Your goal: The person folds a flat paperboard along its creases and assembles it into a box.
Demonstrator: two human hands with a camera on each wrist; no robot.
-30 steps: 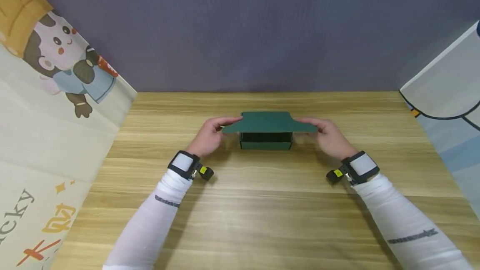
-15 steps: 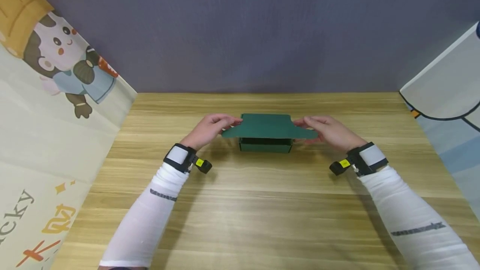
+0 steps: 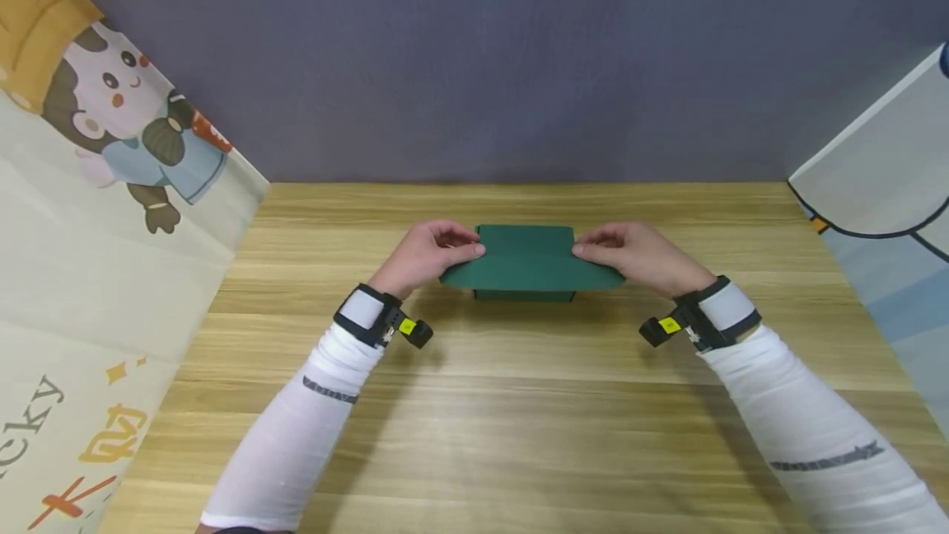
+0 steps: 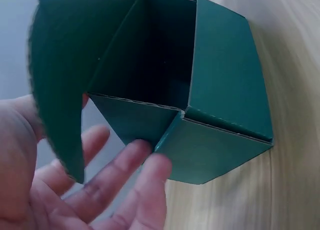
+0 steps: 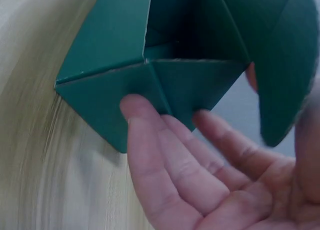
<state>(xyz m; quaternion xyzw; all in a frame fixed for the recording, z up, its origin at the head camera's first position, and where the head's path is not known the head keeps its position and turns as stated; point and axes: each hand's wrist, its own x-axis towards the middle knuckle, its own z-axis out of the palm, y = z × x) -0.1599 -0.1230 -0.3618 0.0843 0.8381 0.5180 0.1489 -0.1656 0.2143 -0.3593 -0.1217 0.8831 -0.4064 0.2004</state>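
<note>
A small green cardboard box [image 3: 525,296] sits on the table with its lid [image 3: 525,260] tilted forward over the opening. The lid's front flap flares out past both sides. My left hand [image 3: 426,255] is at the left side, thumb on the lid's edge, and fingertips on the side wall [image 4: 210,147] in the left wrist view. On the opposite side, my right hand [image 3: 638,254] mirrors it, thumb on the lid and fairly straight fingers against the side panel [image 5: 107,98]. Both wrist views show a gap under the lid and a dark interior.
The wood-grain table [image 3: 474,419] runs back to a dark grey-blue wall panel [image 3: 519,64]. A printed cloth with a cartoon figure [image 3: 111,97] hangs at the left, and another printed panel [image 3: 882,163] at the right. Each wrist carries a strapped camera.
The lid has swung down and forward, covering more of the box's opening. Both thumbs have come onto the top of the lid at its left and right edges.
</note>
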